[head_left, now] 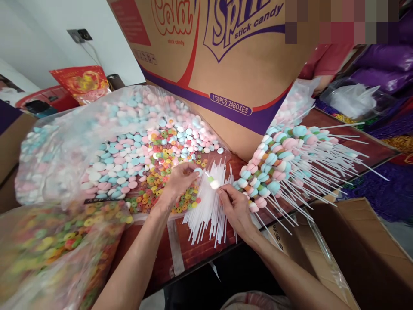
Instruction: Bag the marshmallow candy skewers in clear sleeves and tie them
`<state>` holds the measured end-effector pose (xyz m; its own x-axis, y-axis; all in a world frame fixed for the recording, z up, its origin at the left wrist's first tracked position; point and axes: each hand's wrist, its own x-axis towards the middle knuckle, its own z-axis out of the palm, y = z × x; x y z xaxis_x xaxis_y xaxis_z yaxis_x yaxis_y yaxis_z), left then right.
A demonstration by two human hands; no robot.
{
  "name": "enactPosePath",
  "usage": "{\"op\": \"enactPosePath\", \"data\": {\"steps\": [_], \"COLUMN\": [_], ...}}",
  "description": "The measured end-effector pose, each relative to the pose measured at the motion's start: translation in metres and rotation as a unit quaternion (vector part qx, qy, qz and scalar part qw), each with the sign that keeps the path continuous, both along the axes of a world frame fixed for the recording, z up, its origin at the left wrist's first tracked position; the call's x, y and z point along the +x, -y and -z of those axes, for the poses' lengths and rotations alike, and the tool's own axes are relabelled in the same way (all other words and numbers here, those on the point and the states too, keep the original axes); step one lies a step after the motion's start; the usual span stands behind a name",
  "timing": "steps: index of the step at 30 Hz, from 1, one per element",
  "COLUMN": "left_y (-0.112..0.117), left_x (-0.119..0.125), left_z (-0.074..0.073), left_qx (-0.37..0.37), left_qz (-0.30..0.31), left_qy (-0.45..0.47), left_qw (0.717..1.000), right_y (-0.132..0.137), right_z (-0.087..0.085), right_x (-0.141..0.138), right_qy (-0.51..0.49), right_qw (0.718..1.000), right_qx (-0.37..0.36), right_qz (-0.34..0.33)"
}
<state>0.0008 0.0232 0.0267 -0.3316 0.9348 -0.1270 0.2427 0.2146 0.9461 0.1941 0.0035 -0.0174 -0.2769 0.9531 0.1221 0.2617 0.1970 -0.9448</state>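
Note:
Between thumb and fingers, my left hand (181, 177) pinches a pale blue marshmallow (198, 171). My right hand (235, 207) is closed on a stick candy skewer (212, 181); a white marshmallow and a green gummy ring are threaded near its tip, which points toward the blue piece. The two pieces are slightly apart. Under both hands lies a fanned pile of white plastic sticks (206, 215). Right of my right hand, finished-looking skewers (274, 163) of marshmallows and gummy rings lie heaped, with bare stick ends facing right.
A large bag of pastel marshmallows (118, 157) lies open at left, with loose gummy rings (161, 185) at its mouth. Another gummy bag (54, 254) is nearer. A tall carton (200, 77) stands behind. An open box (371, 254) sits below right, and a person's red sleeve (335, 56) shows behind.

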Motion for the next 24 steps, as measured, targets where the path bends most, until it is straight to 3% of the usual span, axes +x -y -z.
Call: {"op": "enactPosePath", "data": {"steps": [3,8,12,14,16,19,21,24], "left_y": [0.013,0.009,0.009,0.011,0.014,0.019,0.023,0.03], "left_x": [-0.001,0.001,0.009,0.013,0.015,0.013,0.011,0.007], "left_z": [0.003,0.005,0.006,0.008,0.01,0.011,0.011,0.009], "left_qx": [-0.034,-0.03,0.009,0.028,0.03,0.039,0.045,0.065], "left_qz": [0.046,0.085,0.109,0.096,0.048,-0.019,-0.028,-0.035], "left_qy": [-0.061,-0.189,-0.31,-0.317,-0.257,-0.08,0.03,0.114], "left_qw": [0.997,0.978,0.945,0.943,0.965,0.996,0.998,0.991], "right_y": [0.001,0.001,0.001,0.001,0.001,0.001,0.002,0.003], "right_z": [0.0,-0.001,0.0,0.001,0.002,0.003,0.003,0.001], "right_x": [0.0,0.0,0.0,0.0,0.001,0.002,0.002,0.003], "right_qy": [0.005,0.002,0.009,0.012,0.014,0.015,0.016,0.021], "right_qw": [1.0,1.0,1.0,1.0,1.0,1.0,0.999,0.999], "right_qx": [0.002,0.001,0.004,0.004,0.005,0.009,0.012,0.018], "right_qz": [-0.001,-0.004,-0.003,-0.003,-0.004,-0.015,-0.027,-0.043]}}
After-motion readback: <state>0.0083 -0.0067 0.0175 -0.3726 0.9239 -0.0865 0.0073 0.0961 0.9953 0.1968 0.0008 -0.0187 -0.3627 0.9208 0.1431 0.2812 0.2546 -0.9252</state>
